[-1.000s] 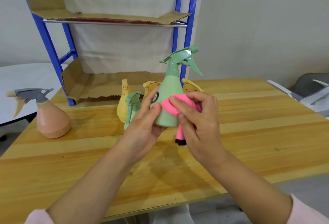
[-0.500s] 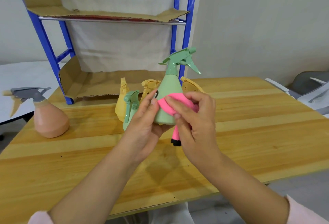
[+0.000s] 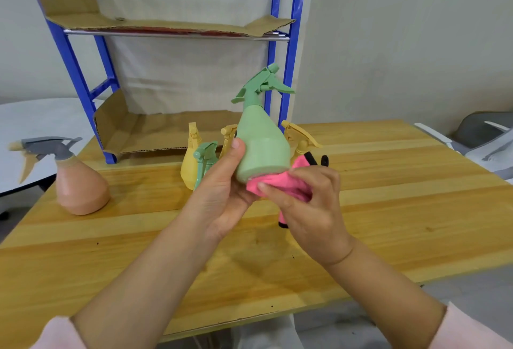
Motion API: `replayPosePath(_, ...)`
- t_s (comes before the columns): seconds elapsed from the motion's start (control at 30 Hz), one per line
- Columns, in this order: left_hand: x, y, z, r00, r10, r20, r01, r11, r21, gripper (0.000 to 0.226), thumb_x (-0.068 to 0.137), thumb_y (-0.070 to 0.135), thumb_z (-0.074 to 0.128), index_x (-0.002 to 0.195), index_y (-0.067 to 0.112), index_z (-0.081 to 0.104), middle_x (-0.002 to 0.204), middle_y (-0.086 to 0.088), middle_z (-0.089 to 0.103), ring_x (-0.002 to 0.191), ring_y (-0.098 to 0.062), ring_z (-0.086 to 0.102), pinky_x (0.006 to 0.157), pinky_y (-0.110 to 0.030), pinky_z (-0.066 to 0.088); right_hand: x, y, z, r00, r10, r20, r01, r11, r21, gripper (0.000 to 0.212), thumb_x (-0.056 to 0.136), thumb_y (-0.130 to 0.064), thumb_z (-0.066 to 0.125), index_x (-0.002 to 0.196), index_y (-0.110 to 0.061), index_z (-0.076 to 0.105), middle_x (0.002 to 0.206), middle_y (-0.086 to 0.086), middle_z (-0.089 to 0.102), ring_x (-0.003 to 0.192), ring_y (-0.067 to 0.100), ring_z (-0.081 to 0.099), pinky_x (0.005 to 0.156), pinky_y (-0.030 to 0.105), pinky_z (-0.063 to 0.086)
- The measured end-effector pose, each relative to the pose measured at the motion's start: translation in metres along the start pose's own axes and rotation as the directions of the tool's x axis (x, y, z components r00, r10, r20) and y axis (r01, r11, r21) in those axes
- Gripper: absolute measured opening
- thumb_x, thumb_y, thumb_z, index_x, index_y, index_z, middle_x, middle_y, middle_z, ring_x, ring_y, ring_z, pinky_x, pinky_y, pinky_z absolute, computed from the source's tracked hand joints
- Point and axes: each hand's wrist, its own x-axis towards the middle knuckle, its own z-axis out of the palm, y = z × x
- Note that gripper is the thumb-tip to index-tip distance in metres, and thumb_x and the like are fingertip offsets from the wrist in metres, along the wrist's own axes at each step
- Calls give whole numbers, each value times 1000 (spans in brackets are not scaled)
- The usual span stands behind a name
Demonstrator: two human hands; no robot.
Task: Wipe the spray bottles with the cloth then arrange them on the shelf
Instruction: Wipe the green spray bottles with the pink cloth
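Note:
My left hand holds a pale green spray bottle above the table, tilted with its nozzle up and to the right. My right hand grips a pink cloth pressed against the bottle's base. Behind them stand a smaller green spray bottle and yellow spray bottles, partly hidden. A peach spray bottle with a grey trigger stands at the left. The blue shelf with cardboard-lined levels rises at the back.
The wooden table spreads under my arms, its front edge near me. A white round table lies at the far left. A grey chair sits off the right edge. The shelf's lower level holds only cardboard.
The pink cloth has slid from the bottle's side down to its base. My left hand has tilted the bottle and shifted its grip.

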Motion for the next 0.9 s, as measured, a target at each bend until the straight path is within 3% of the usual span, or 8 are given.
replayPosePath(0.1,2,10,6,1000,18,-18,-18,999,30,52,73,37,61,115,6,59,112,-16,69,102,-32,67,81,-46,56,-1,10,-1,998,66,1,-66,998,18,11,89,-16,70,98,-14,77,107,1,43,100,22,43,87,22,40)
replayPosePath(0.2,5,16,13,999,28,-28,-26,997,79,58,73,39,62,120,7,58,117,-16,67,108,-34,64,87,-49,53,8,11,-5,982,172,-75,-165,982,92,24,92,-24,67,95,-2,75,105,3,42,104,10,42,88,16,39)
replayPosePath(0.33,8,17,20,1000,11,-24,-9,994,110,52,74,39,62,115,7,61,114,-16,68,107,-31,64,90,-48,52,28,6,-5,979,100,-180,-86,993,86,13,93,-17,64,105,-14,69,105,6,42,96,26,46,80,31,46)
replayPosePath(0.43,7,14,24,999,-33,-16,34,995,93,53,75,39,63,116,6,61,113,-17,68,104,-30,66,91,-48,51,34,-1,2,970,142,-198,-123,987,104,14,91,-19,68,96,-10,76,104,4,42,99,20,46,84,27,44)
replayPosePath(0.53,4,13,26,998,-66,-19,67,996,63,44,73,36,65,104,5,65,100,-16,72,89,-28,70,84,-43,55,32,-6,7,977,38,-212,-36,999,15,10,84,-15,76,94,-15,77,102,3,45,94,25,45,88,22,41)
replayPosePath(0.73,4,16,22,998,-57,22,55,992,117,68,74,44,64,129,6,51,119,-17,65,105,-32,65,88,-47,54,11,9,9,995,-64,-77,64,998,-4,19,81,-14,79,99,-18,76,105,2,49,96,24,44,85,28,47)
replayPosePath(0.8,5,16,19,999,-10,42,5,993,121,74,72,37,71,134,7,43,124,-17,63,109,-33,63,87,-49,53,6,15,5,998,16,-57,-17,1000,-5,12,88,-21,71,88,-12,79,103,2,47,100,20,44,92,19,39)
replayPosePath(0.9,7,15,13,997,49,65,-56,993,106,82,64,26,83,134,13,43,124,-11,63,110,-29,63,88,-44,54,4,20,-5,979,190,-74,-185,980,75,30,94,-31,61,87,-7,77,103,2,44,106,9,42,91,14,37)
